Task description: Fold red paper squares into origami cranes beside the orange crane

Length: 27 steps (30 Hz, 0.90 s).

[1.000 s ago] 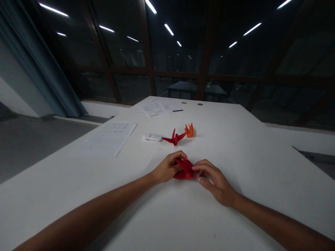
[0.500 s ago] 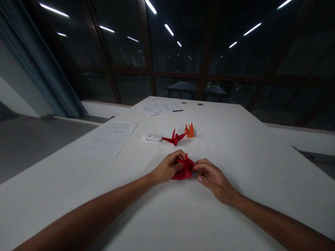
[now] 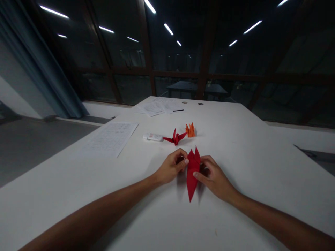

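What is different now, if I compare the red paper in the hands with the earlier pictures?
The folded red paper has turned: its long point now faces the person and two short tips point away. The right hand has moved its thumb onto the paper's front; the left hand is now at its upper left edge. The red crane, orange figure and white container stayed put.

The left hand [image 3: 169, 169] and right hand [image 3: 216, 179] are bare, like the forearms [image 3: 104, 210], which taper toward slim wrists [image 3: 155, 180].
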Each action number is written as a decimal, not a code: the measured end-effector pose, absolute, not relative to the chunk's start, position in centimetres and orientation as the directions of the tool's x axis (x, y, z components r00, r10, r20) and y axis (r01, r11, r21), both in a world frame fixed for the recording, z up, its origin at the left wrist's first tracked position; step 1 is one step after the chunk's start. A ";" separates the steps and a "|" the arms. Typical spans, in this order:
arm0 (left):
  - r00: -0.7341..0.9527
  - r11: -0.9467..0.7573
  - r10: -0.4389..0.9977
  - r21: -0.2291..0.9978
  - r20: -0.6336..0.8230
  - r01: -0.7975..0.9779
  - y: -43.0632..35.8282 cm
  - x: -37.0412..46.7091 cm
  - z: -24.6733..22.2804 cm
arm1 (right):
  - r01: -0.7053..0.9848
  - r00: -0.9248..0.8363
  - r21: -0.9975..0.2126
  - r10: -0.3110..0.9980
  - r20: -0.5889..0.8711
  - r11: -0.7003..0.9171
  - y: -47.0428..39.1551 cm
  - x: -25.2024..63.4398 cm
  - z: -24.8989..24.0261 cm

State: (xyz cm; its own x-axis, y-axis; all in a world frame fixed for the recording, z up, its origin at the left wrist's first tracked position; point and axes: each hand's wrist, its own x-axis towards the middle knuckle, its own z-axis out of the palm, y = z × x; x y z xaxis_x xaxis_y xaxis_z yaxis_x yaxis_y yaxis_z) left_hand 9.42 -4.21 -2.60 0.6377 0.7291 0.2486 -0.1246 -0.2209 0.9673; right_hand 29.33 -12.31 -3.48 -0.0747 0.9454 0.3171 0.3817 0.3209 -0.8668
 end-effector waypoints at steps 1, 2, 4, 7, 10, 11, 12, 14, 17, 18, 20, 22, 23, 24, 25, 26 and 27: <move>0.625 -0.220 0.738 0.967 0.252 -0.130 -4.4 9.6 -2.6 | 0.393 -0.071 -0.860 0.943 0.324 0.325 -12.3 29.3 -3.4; 0.616 -0.219 0.746 0.966 0.255 -0.135 -4.6 9.8 -2.6 | 0.396 -0.073 -0.857 0.942 0.328 0.330 -12.3 29.3 -3.4; 0.618 -0.214 0.745 0.967 0.253 -0.138 -5.1 10.0 -2.6 | 0.375 -0.089 -0.867 0.944 0.319 0.329 -12.2 29.3 -3.5; 0.614 -0.240 0.742 0.961 0.271 -0.135 -5.4 10.0 -2.3 | 0.283 -0.081 -0.916 0.959 0.273 0.285 -12.2 29.3 -3.8; 0.584 -0.298 0.753 0.948 0.304 -0.109 -5.5 9.7 -1.7 | 0.156 -0.012 -0.958 0.971 0.241 0.239 -12.3 29.3 -4.1; 0.575 -0.312 0.758 0.946 0.307 -0.094 -5.5 9.6 -1.6 | 0.107 0.007 -0.970 0.975 0.221 0.219 -12.3 29.4 -4.2; 0.569 -0.319 0.764 0.944 0.305 -0.077 -5.5 9.5 -1.5 | 0.054 0.018 -0.980 0.981 0.192 0.191 -12.2 29.4 -4.1; 0.576 -0.323 0.764 0.945 0.291 -0.049 -5.5 9.5 -1.3 | -0.069 0.030 -0.990 0.992 0.125 0.127 -12.1 29.5 -3.9; 0.648 -0.324 0.716 0.946 0.259 -0.021 -5.6 9.5 -1.4 | -0.236 0.053 -0.970 0.997 0.051 0.062 -11.7 29.6 -3.6; 0.679 -0.324 0.692 0.946 0.245 -0.011 -5.7 9.6 -1.5 | -0.273 0.058 -0.961 0.998 0.039 0.054 -11.6 29.7 -3.6; 0.735 -0.308 0.648 0.951 0.197 0.016 -5.8 9.8 -1.7 | -0.315 0.053 -0.948 0.998 0.036 0.051 -11.5 29.7 -3.6; 0.776 -0.290 0.614 0.955 0.142 0.055 -5.8 9.9 -1.9 | -0.338 0.043 -0.939 0.998 0.055 0.066 -11.4 29.6 -3.6; 0.787 -0.290 0.605 0.954 0.122 0.076 -5.8 10.0 -2.0 | -0.342 0.041 -0.937 0.997 0.063 0.073 -11.4 29.6 -3.6; 0.790 -0.299 0.603 0.949 0.110 0.096 -5.8 10.0 -2.0 | -0.344 0.040 -0.936 0.997 0.068 0.077 -11.4 29.6 -3.7; 0.788 -0.316 0.606 0.942 0.108 0.114 -5.8 10.1 -2.1 | -0.342 0.039 -0.937 0.997 0.069 0.078 -11.4 29.6 -3.7; 0.783 -0.334 0.611 0.934 0.113 0.125 -5.8 10.1 -2.1 | -0.338 0.039 -0.938 0.997 0.071 0.080 -11.4 29.6 -3.7; 0.778 -0.351 0.617 0.927 0.122 0.133 -5.7 10.1 -2.2 | -0.334 0.044 -0.939 0.996 0.073 0.084 -11.3 29.6 -3.7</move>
